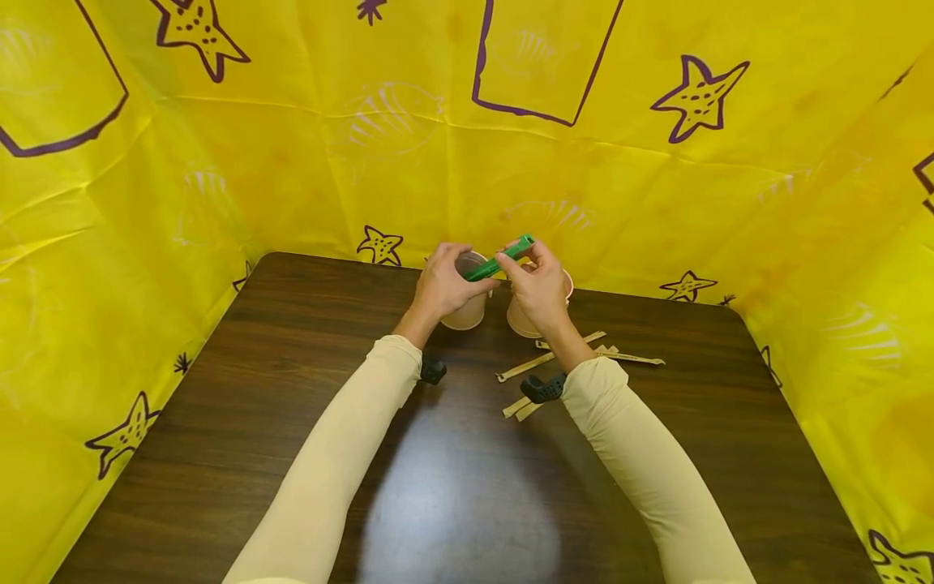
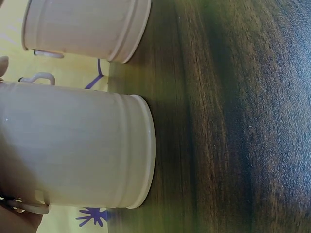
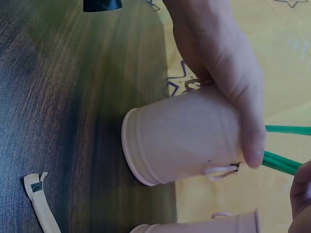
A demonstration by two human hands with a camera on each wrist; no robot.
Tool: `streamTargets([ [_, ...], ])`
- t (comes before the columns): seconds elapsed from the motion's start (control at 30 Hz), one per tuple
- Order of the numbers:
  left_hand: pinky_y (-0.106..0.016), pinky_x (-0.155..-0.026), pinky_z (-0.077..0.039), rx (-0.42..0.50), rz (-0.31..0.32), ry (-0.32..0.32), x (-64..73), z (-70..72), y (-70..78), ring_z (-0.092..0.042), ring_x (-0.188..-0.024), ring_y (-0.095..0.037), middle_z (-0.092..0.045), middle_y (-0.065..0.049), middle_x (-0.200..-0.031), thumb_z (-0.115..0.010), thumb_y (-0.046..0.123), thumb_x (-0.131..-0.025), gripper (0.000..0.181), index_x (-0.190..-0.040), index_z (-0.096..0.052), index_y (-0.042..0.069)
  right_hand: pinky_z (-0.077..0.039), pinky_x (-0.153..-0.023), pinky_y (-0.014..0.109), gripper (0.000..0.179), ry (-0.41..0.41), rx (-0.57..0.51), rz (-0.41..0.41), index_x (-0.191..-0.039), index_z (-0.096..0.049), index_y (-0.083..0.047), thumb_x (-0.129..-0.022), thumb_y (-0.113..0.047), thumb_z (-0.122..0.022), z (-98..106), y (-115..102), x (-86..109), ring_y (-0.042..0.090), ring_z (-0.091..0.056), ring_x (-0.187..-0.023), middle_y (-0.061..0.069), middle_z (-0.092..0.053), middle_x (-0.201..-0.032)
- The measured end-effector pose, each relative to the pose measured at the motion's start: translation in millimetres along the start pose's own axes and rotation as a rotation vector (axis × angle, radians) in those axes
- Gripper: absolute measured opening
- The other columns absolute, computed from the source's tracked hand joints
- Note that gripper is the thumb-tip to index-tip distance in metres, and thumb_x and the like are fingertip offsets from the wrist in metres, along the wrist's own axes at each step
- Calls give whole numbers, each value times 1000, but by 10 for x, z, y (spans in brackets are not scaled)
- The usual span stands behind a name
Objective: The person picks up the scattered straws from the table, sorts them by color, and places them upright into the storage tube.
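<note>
Yellow printed sheet along the far, left and right sides; dark wood table within it; both hands work at the table's far edge, sleeves reaching in from the near side. Left pail and right pail, both pale and with small side loops, stand side by side, a narrow gap between. Left hand: grips the left pail around its rim, thumb on the right side, fingers on the left and far side. Right hand: in front of the right pail's upper part, fingertips drawn together, pinching the green sticks near their far right end. Sticks slope from the left pail's mouth, between left thumb and fingers, up and right to the right hand; in the right wrist view one stick stands apart from the others; exact count unclear. Tan paper strips lie loosely crossed, nearer than the right pail, partly beneath the right wrist.
</note>
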State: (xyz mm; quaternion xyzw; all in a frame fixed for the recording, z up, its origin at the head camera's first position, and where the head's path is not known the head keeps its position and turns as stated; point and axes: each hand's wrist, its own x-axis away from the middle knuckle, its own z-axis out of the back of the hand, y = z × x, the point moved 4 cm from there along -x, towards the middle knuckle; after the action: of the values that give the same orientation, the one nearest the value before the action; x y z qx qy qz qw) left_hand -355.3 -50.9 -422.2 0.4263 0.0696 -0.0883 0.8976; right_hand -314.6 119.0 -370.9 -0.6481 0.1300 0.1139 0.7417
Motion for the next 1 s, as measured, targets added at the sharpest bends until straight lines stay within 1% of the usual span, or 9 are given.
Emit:
streamTargets([
  [0.1,-50,-107,-47,3,2,-2,-2,-11,6,-51,-132,-30,-50,-5,-146,-82,62,-76,87,-144,-55,14,-39,-48,15,29,-38,-43,-9,-117,-64,-2,-95,-17,-74,14,-15,22,1,-48,-49,13,-72,-116],
  [0.23,-50,-107,-47,25,0,-3,0,-25,10,-51,-132,-31,-50,-6,-146,-84,59,-75,89,-144,-55,13,-37,-47,16,34,-74,-128,-2,-124,-60,0,-95,-14,-73,81,-58,56,6,-46,-48,21,-66,-125],
  [0.4,-48,-111,-46,18,5,-36,1,-1,22,-50,-134,-31,-49,-7,-147,-86,63,-71,97,-147,-53,13,-36,-46,17,34,-53,-120,0,-123,-58,2,-97,-16,-70,298,-162,138,4,-48,-51,2,-66,-113],
  [0.53,-50,-114,-43,-62,2,-48,7,69,42,-46,-139,-32,-49,-7,-150,-85,67,-68,103,-150,-50,16,-39,-48,18,31,-63,25,-2,-121,-60,-1,-98,-20,-70,533,-199,253,5,-47,-52,-6,-64,-109],
  [0.63,-50,-115,-41,-157,-19,-39,7,115,57,-44,-140,-31,-52,-6,-152,-83,71,-67,105,-151,-49,18,-43,-50,20,30,-100,184,-2,-119,-63,-3,-98,-23,-70,705,-176,353,10,-51,-54,-5,-66,-109],
  [0.73,-49,-115,-40,-221,-56,-20,11,133,93,-45,-139,-31,-55,-6,-151,-82,74,-67,106,-151,-50,18,-46,-52,22,25,-170,350,-22,-115,-67,-7,-98,-25,-70,858,-119,466,13,-54,-56,0,-68,-103],
  [0.8,-49,-114,-40,-242,-95,6,26,128,135,-45,-137,-31,-55,-7,-150,-81,74,-67,106,-151,-50,18,-47,-53,24,21,-252,460,-47,-111,-69,-11,-98,-27,-71,941,-57,553,13,-54,-58,5,-69,-96],
  [0.87,-48,-113,-40,-241,-147,62,60,120,193,-45,-134,-32,-55,-8,-148,-82,72,-67,103,-149,-52,16,-47,-53,25,15,-349,544,-84,-107,-71,-17,-97,-27,-71,1001,23,646,11,-54,-58,5,-70,-94],
  [1.0,-45,-108,-40,-177,-322,272,198,116,396,-48,-124,-33,-59,-9,-137,-90,61,-66,92,-138,-59,13,-46,-52,25,7,-540,625,-131,-100,-71,-20,-95,-24,-73,1035,208,798,10,-54,-55,3,-71,-91],
])
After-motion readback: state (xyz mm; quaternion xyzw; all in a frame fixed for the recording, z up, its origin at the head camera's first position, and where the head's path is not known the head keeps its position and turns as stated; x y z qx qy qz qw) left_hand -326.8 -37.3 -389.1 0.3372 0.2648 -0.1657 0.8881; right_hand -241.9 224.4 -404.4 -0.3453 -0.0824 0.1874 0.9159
